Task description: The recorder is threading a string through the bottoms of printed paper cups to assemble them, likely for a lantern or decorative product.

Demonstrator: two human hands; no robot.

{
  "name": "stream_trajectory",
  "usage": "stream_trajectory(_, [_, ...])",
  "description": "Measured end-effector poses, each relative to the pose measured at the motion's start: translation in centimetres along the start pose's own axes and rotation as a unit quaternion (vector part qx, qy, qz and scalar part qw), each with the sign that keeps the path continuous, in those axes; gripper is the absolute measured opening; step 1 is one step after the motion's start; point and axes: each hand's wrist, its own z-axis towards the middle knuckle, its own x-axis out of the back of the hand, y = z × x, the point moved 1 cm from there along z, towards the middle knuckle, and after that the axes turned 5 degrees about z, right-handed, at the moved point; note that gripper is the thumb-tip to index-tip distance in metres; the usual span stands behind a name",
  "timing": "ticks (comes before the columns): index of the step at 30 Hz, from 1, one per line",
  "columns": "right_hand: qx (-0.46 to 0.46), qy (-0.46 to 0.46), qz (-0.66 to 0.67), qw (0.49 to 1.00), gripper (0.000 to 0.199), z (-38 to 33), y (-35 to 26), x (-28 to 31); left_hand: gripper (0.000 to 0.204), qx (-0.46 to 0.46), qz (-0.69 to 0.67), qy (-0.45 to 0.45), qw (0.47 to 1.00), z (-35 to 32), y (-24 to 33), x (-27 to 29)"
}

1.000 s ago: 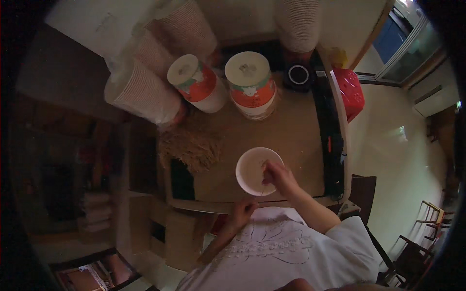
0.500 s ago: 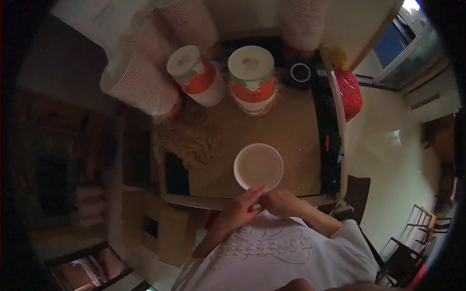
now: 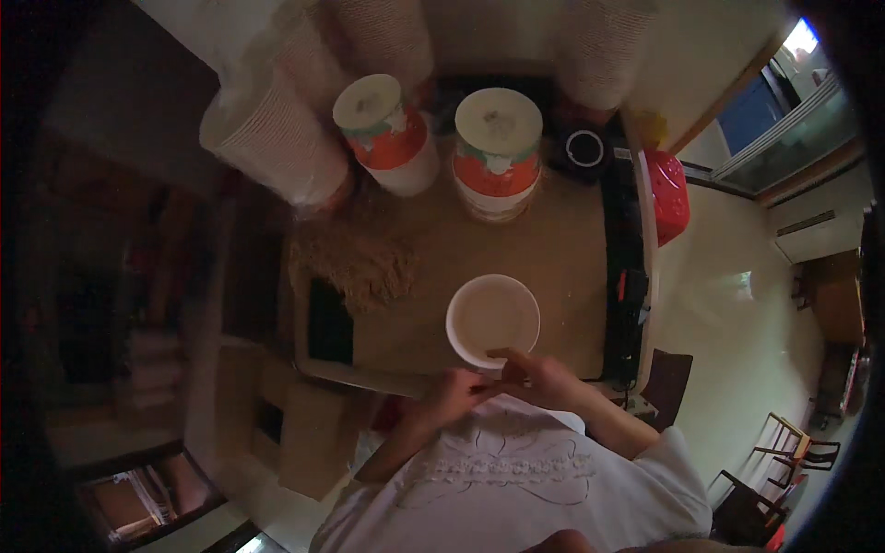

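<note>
A white round paper bowl [image 3: 493, 323] stands with its open top up on the brown board, its inside pale. Just at its near rim my two hands meet, fingertips close together. My left hand [image 3: 452, 394] is closed, its fingers bent toward the right hand. My right hand [image 3: 546, 380] has its index finger stretched over the bowl's near edge while the other fingers curl in. Anything pinched between them is too small or hidden to make out. To the left lies a loose heap of brown stringy strands [image 3: 364, 267].
Two stacks of printed tubs, a left one [image 3: 392, 152] and a middle one [image 3: 498, 170], stand behind the bowl. Tall nested white stacks [image 3: 272, 143] lean farther back. A dark roll-shaped thing [image 3: 584, 149] and a red basket [image 3: 667, 198] are at right. Cardboard [image 3: 562, 249] covers the table.
My right hand's index finger has extended over the bowl's near rim, and my left fingers have drawn back and bent. The whole view has shifted slightly; the bowl stays in place on the board.
</note>
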Motion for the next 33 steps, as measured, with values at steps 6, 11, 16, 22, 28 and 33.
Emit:
stream_trajectory(6, [-0.025,0.048,0.056,0.997,0.015,1.2,2.7,-1.6,0.013,0.123,-0.107,0.053,0.985,0.0,-0.4,0.1])
stream_trajectory(11, [0.037,0.081,0.076,0.993,0.015,1.4,4.6,-2.3,0.013,0.126,-0.113,0.085,0.982,-0.1,-2.9,-0.4])
stream_trajectory(16, [-0.007,0.084,0.052,0.995,0.014,2.1,4.7,-2.3,0.013,0.117,-0.114,0.108,0.981,0.2,-2.5,0.4])
stream_trajectory(22, [-0.046,0.046,0.088,0.994,0.006,2.0,4.8,-1.6,0.012,0.144,-0.125,0.085,0.978,-0.3,-3.0,0.4])
stream_trajectory(28, [0.014,0.040,0.126,0.991,0.010,1.5,4.4,-2.9,0.009,0.137,-0.083,0.044,0.986,-0.8,-3.4,-1.0])
stream_trajectory(33, [-0.034,0.041,0.091,0.994,0.008,1.3,4.8,-3.2,0.009,0.106,-0.049,0.068,0.991,-0.7,-2.4,-0.5])
